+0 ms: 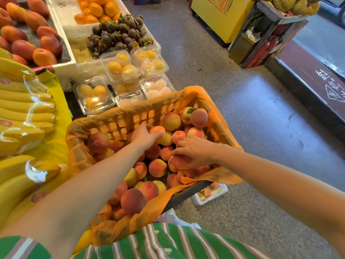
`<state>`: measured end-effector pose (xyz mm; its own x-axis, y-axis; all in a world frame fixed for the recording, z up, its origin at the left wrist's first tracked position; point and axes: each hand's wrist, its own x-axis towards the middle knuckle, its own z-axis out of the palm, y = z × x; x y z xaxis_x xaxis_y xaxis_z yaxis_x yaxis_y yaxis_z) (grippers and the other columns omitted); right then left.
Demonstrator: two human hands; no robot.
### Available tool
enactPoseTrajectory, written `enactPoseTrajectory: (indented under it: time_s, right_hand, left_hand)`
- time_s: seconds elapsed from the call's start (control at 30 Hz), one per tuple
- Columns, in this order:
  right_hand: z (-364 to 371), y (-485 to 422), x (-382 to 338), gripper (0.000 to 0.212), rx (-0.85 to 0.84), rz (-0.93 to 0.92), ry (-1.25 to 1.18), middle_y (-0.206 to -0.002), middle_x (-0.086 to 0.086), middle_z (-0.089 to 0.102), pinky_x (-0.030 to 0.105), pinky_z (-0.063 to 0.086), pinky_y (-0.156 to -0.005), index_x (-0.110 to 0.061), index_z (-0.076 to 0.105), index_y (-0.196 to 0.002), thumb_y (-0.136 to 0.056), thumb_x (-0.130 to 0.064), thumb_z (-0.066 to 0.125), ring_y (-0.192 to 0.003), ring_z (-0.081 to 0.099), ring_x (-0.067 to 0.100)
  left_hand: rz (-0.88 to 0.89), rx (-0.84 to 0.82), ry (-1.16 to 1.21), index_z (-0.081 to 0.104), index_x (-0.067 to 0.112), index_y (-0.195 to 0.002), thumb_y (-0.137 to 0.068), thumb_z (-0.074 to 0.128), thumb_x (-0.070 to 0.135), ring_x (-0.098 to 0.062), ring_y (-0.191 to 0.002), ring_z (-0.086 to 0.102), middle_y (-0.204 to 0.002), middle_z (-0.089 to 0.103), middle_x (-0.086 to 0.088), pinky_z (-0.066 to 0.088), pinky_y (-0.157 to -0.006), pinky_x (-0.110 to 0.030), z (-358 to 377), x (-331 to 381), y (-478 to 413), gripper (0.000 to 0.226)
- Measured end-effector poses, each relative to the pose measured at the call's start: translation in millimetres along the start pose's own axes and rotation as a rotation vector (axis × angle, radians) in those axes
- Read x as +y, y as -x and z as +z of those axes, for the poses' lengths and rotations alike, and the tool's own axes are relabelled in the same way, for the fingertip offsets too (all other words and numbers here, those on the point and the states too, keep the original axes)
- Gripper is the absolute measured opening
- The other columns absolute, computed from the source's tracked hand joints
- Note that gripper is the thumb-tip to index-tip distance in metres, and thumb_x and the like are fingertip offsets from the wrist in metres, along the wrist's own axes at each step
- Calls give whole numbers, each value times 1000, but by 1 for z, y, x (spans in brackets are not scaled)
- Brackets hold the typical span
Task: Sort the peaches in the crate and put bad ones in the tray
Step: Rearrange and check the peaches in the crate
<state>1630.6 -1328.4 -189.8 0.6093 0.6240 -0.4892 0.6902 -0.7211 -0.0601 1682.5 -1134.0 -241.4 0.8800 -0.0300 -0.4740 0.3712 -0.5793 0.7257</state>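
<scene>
The round reddish peach [180,161] lies on the right side of the heap in the orange lattice plastic crate [130,116]. The right hand [197,152] cups it, fingers curled over its top. The left hand [143,137] lays fairly straight fingers against a pink-and-yellow peach [158,130] farther in, not closed round it. To judge well, lift one fruit at a time and roll it to check the hidden underside for bruises or soft spots, pressing only lightly. A bad one goes right and down into the white foam tray [223,190] on the floor just beside the crate. Yellow bananas [22,109] lie to the left.
</scene>
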Motion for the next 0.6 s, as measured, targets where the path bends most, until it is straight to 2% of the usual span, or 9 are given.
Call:
enactPoseTrajectory:
  time_s: [0.07,0.13,0.23,0.3,0.43,0.5,0.6]
  right_hand:
    - [1,2,1,63,-8,10,-33,-127,3,53,36,41,-90,-23,44,-141,-85,-46,62,-115,48,22]
    - [0,7,2,62,-14,30,-89,-134,3,50,30,37,-91,-23,41,-143,-88,-39,62,-120,46,21]
    - [0,13,3,64,-35,77,-165,-141,1,43,23,32,-77,-27,34,-147,-90,-34,61,-127,41,19]
    - [2,16,3,64,-26,115,-238,-143,-1,42,21,29,-77,-30,34,-147,-90,-35,62,-129,40,18]
    - [1,20,0,64,-9,169,-317,-146,-4,41,17,26,-81,-28,37,-146,-89,-36,64,-133,37,14]
    - [0,20,-3,63,4,196,-356,-146,-4,42,17,25,-85,-28,39,-145,-88,-36,66,-134,37,14]
    - [-1,20,-9,61,16,236,-410,-143,-2,45,25,33,-100,-25,44,-142,-86,-36,68,-132,40,16]
  left_hand:
    - [16,40,-50,49,10,-129,-83,68,45,-32,-115,54,-127,56,-11,48,-92,-42,5,3,-4,61]
    - [41,75,-104,47,7,-131,-88,62,43,-34,-117,53,-130,55,-13,46,-91,-42,8,5,-7,58]
    - [120,74,-237,45,9,-137,-96,50,36,-36,-123,48,-134,53,-16,44,-94,-43,7,2,-15,49]
    - [170,71,-374,43,12,-140,-98,46,32,-39,-124,45,-134,51,-20,41,-97,-45,4,-1,-16,47]
    - [312,116,-605,44,13,-139,-95,55,32,-43,-120,43,-134,40,-24,45,-94,-46,1,-4,-4,50]
    - [401,76,-615,47,12,-136,-92,59,31,-40,-117,45,-130,41,-21,46,-91,-44,-2,-5,0,50]
    - [432,-17,-551,48,14,-135,-90,60,29,-38,-116,44,-126,42,-18,43,-91,-44,-15,-5,2,49]
